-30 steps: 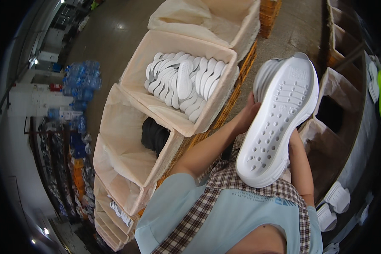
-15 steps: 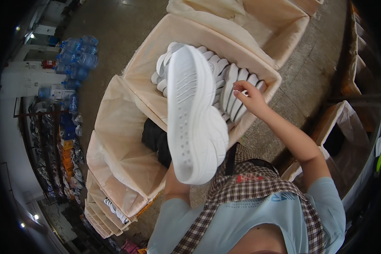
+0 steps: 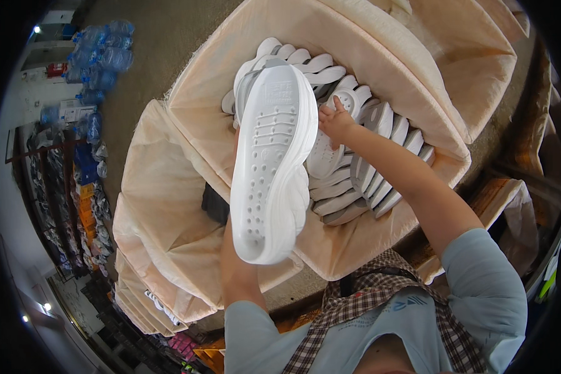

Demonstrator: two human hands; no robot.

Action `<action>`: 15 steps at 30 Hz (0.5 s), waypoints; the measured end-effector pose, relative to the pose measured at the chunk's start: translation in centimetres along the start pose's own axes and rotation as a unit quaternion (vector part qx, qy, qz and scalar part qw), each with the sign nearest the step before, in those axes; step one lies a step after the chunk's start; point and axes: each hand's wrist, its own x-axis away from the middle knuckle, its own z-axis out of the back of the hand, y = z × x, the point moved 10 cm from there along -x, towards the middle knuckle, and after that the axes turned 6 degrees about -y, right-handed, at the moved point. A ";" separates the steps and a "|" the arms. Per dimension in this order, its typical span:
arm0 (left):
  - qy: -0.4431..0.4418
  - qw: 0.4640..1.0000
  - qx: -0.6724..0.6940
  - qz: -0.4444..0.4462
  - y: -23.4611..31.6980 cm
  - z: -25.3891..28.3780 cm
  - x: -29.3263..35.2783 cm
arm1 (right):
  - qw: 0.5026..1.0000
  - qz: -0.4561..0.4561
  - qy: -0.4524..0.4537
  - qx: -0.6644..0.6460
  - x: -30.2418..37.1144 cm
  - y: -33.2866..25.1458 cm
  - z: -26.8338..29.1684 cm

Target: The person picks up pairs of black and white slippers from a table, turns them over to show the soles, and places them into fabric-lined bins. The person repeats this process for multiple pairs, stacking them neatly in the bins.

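Observation:
White shoe soles (image 3: 271, 156), several layered together, are held up in front of me, the top one showing its ribbed and dimpled inner face. My left forearm (image 3: 242, 280) runs up behind them; the left hand itself is hidden by the soles it holds. My right hand (image 3: 338, 123) is closed across the middle of another white sole (image 3: 323, 157), with its fingers at the edge and on top. That sole lies face up over rows of white and grey soles (image 3: 386, 159) standing on edge in a cloth-lined bin (image 3: 199, 103).
More cloth-lined bins (image 3: 153, 206) adjoin on the left, one with something black (image 3: 214, 204) in it. Another lined bin (image 3: 474, 68) stands beyond at the upper right. Blue water bottles (image 3: 103, 56) are stacked at the far left. Further bins (image 3: 511, 206) line the right.
My right hand has moved left from the standing soles and closed on a sole beside the held stack. The held soles have shifted slightly left, and the bin appears nearer.

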 end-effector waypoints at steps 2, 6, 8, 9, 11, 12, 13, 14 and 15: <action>-0.009 1.000 -0.006 -0.021 0.8 -0.4 -2.3 | 0.999 -0.004 0.044 0.004 0.7 0.7 0.3; -0.075 0.993 -0.038 -0.083 4.2 -2.9 -7.6 | 0.972 0.088 0.219 -0.012 6.2 2.3 1.3; -0.137 0.981 -0.073 -0.115 6.8 -4.9 -9.9 | 0.952 0.139 0.269 0.045 9.8 3.2 0.5; -0.182 0.968 -0.103 -0.142 8.5 -6.0 -10.5 | 0.943 0.124 0.310 0.017 11.6 4.4 0.6; -0.223 0.942 -0.181 -0.174 10.9 -7.7 -11.1 | 0.957 0.056 0.284 -0.034 13.1 6.5 -0.9; -0.246 0.924 -0.207 -0.206 11.7 -8.9 -10.8 | 0.952 0.052 0.298 -0.041 13.7 6.6 -1.1; -0.213 0.927 -0.238 -0.194 11.0 -9.2 -10.5 | 0.957 0.032 0.284 -0.054 13.9 6.7 -1.8; -0.181 0.881 -0.407 -0.158 9.2 -9.5 -9.8 | 0.952 0.031 0.297 -0.061 14.2 6.6 -1.9; -0.139 0.813 -0.544 -0.154 7.7 -9.4 -8.3 | 0.955 0.013 0.288 -0.072 14.1 6.8 -2.3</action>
